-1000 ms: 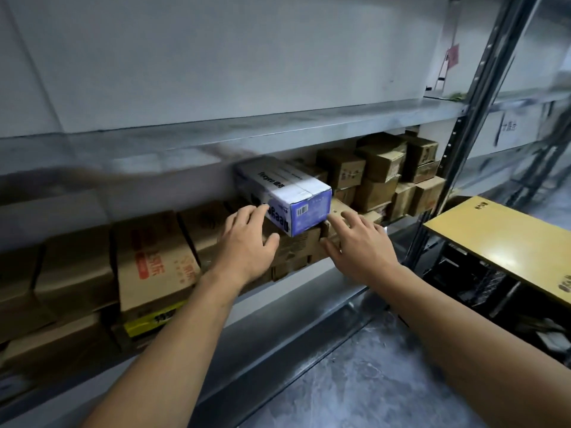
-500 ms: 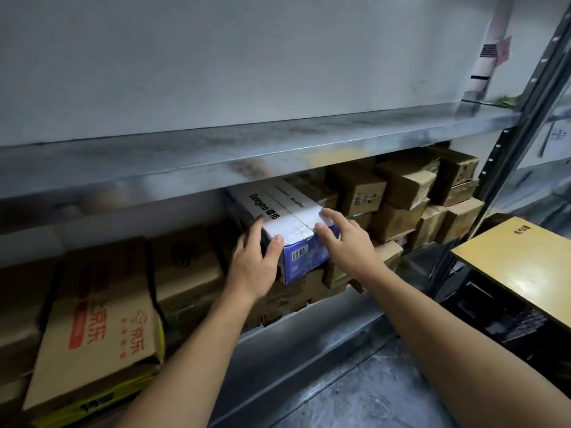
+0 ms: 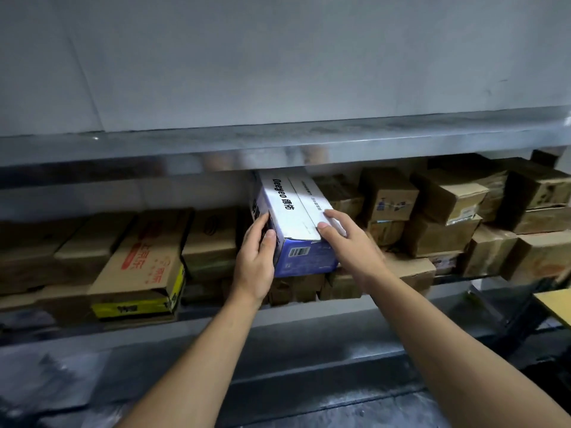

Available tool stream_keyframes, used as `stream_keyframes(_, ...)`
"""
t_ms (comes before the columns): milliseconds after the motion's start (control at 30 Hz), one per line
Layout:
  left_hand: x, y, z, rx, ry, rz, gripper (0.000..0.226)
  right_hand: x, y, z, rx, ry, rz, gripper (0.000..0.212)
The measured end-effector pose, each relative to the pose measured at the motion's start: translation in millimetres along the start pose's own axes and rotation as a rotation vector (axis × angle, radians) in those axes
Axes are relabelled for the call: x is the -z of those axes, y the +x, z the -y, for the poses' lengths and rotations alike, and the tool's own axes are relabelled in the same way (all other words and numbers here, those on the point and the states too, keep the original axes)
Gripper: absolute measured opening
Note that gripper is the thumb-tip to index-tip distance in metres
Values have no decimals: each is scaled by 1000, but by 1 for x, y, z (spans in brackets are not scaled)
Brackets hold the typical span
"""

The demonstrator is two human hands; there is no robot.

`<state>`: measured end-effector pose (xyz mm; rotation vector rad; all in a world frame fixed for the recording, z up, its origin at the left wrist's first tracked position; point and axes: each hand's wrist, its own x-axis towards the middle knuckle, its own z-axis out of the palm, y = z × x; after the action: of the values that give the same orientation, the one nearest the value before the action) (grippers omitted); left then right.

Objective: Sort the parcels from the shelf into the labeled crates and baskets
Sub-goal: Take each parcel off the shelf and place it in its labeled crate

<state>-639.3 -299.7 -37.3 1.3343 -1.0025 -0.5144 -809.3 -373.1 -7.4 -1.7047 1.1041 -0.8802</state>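
two hands gripped the blue-and-white box (image 3: 298, 216): left hand (image 3: 256, 261) had slid from its top to curl round its side, right hand (image 3: 352, 247) fingers clamped over the top corner; box seemingly still on brown cartons (image 3: 340, 285).

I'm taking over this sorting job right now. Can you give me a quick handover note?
Left hand: grips the near left corner of the blue-and-white box.
Right hand: holds its near right corner, thumb at the top edge.
Things: the box sits on brown cartons on the lower shelf, with more cartons on both sides. No crate or basket is in view.
Done: the box is gripped but not yet out of the shelf.
Left: pull it out, check its label, put it in the matching crate, then sort the other parcels.
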Motion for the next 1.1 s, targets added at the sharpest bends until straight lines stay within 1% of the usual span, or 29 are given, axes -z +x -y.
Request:
stream_keyframes(100, 1, -40, -1, 1, 27, -120, 48, -2, -26, -6, 35, 81, 73, 45)
stream_keyframes(133, 2, -51, -1, 24, 7, -159, 52, -3, -35, -9, 46, 94, 81, 45)
stream_keyframes(200, 3, -70, -1, 96, -112, -201, 61, -2, -51, -12, 36, 142, 101, 44)
stream_keyframes(233, 3, -78, -3, 134, -190, -198, 60, -1, -58, -13, 19, 179, 121, 44)
stream_keyframes(300, 0, -92, -10, 188, -302, -137, 51, 1, -72, -14, -19, 225, 162, 43)
stream_keyframes(400, -2, -105, -20, 184, -363, -44, 56, 2, -86, -17, -35, 270, 183, 39)
stream_keyframes(433, -2, -109, -23, 166, -373, -37, 56, 3, -89, -18, -20, 254, 184, 38)
stream_keyframes(500, 0, -116, -24, 125, -372, -46, 57, 7, -95, -20, 37, 98, 181, 37)
stream_keyframes(533, 1, -120, -23, 114, -347, -59, 60, 8, -98, -19, 60, 22, 183, 40)
stream_keyframes(600, 0, -126, -22, 81, -240, -80, 69, 9, -102, -16, 73, 3, 192, 51)
stream_keyframes(667, -5, -134, -21, 31, -103, -89, 70, 8, -107, -11, 62, 126, 184, 65)
stream_keyframes(700, -9, -137, -20, 9, -63, -88, 69, 7, -108, -10, 38, 198, 171, 66)
stream_keyframes(733, -13, -140, -22, -1, -58, -82, 66, 5, -110, -9, 17, 244, 161, 62)
stream_keyframes(800, -18, -145, -28, 8, -154, -82, 53, 2, -113, -14, -13, 303, 143, 54)
stream_keyframes(867, -16, -146, -31, 35, -241, -100, 43, 0, -115, -22, -48, 423, 152, 53)
stream_keyframes(967, -10, -143, -23, 46, -173, -185, 39, 5, -117, -26, -79, 615, 157, 51)
stream_keyframes(1033, -6, -143, -16, 105, -132, -188, 45, 9, -118, -27, -91, 743, 172, 56)
stream_keyframes(1100, -3, -143, -15, 205, -205, -134, 63, 10, -119, -30, -99, 832, 185, 57)
